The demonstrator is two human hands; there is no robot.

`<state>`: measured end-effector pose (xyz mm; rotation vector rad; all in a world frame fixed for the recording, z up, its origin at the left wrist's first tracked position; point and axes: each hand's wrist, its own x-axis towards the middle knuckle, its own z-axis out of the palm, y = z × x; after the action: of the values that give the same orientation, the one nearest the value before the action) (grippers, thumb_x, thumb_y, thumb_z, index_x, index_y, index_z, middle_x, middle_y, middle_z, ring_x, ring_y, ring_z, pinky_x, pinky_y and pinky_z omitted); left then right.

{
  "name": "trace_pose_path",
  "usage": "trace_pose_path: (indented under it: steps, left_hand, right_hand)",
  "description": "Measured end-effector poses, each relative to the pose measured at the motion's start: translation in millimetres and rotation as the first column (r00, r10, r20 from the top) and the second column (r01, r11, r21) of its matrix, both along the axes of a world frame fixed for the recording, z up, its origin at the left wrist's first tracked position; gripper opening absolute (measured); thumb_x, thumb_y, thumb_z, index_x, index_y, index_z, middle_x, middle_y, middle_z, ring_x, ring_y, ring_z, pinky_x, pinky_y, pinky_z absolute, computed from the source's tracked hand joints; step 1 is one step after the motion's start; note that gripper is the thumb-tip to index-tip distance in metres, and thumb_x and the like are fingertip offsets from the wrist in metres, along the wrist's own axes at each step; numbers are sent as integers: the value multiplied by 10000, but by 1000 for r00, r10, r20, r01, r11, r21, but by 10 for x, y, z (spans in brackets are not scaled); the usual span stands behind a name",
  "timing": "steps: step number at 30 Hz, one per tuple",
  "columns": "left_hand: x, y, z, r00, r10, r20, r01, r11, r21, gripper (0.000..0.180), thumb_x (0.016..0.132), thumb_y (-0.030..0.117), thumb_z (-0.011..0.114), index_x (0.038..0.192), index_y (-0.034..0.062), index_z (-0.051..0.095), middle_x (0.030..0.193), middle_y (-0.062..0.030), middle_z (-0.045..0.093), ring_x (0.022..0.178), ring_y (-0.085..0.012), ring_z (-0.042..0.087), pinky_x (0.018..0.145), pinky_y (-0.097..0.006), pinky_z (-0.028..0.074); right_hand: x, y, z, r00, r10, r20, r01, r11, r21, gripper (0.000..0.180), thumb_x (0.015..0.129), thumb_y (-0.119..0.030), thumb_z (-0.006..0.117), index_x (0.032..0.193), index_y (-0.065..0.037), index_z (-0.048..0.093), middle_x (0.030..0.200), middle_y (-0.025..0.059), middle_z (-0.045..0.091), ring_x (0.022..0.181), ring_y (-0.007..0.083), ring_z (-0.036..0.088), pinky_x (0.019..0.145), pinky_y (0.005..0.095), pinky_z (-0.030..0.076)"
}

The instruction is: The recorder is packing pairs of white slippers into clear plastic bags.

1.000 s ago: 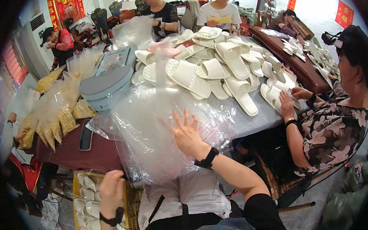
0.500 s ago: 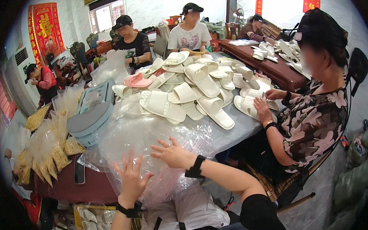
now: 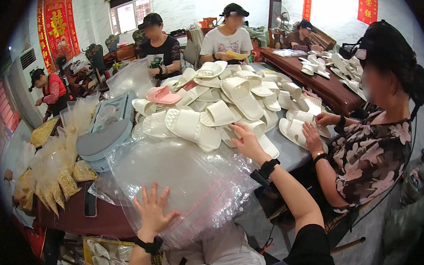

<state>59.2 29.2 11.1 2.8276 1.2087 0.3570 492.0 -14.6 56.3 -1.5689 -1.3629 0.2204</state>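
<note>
My left hand point(image 3: 155, 210) lies flat with spread fingers on a large clear plastic bag point(image 3: 171, 166), which spreads over the near end of the table. My right hand point(image 3: 251, 144) reaches to the near edge of a pile of white slippers point(image 3: 243, 96), fingers stretched out and apart. It is right beside a white slipper point(image 3: 269, 146) lying partly behind it; whether the fingertips touch that slipper I cannot tell. Another white slipper point(image 3: 189, 125) rests against the far edge of the bag. One pink slipper point(image 3: 163, 95) sits in the pile's left part.
At left stand a grey-blue case point(image 3: 103, 143), bags of yellow pieces point(image 3: 68, 182) and a dark phone point(image 3: 90, 204). A co-worker point(image 3: 371, 142) handles slippers at right; other people sit farther back. A yellow crate point(image 3: 89, 251) holding slippers is below the table edge.
My right hand has moved from the bag up and right to the slipper pile. My left hand stays on the bag, now lying flatter and smoother. The view has shifted slightly.
</note>
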Motion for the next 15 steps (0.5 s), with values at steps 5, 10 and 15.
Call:
trace_pose_path:
  steps: [5, 10, 15]
  left_hand:
    - [19, -76, -16, 997, -5, 79, 0, 999, 52, 855, 829, 776, 597, 1523, 289, 491, 1681, -136, 266, 1528, -500, 170, 1101, -794, 79]
    - [71, -99, 3, 996, -10, 91, 4, 998, 69, 842, 829, 765, 607, 1512, 285, 501, 1664, -143, 303, 1515, -505, 203, 1099, -792, 95]
    - [-14, -160, 74, 996, 53, 68, -56, 997, 44, 833, 821, 734, 649, 1507, 285, 500, 1665, -143, 298, 1509, -505, 214, 1093, -793, 109]
  right_hand:
    - [-48, 315, -16, 942, -151, 299, 167, 985, -30, 553, 846, -110, 730, 1388, -125, 625, 1587, 268, 370, 1406, 463, 406, 1169, 491, 362]
    - [170, 503, -63, 869, -315, 381, 302, 948, 95, 544, 837, -174, 743, 1371, -172, 644, 1596, 241, 362, 1397, 465, 388, 1139, 543, 360]
    - [315, 568, 257, 573, -645, 506, 662, 728, 178, 637, 833, -230, 753, 1441, -187, 566, 1532, 218, 437, 1339, 420, 448, 1073, 545, 387]
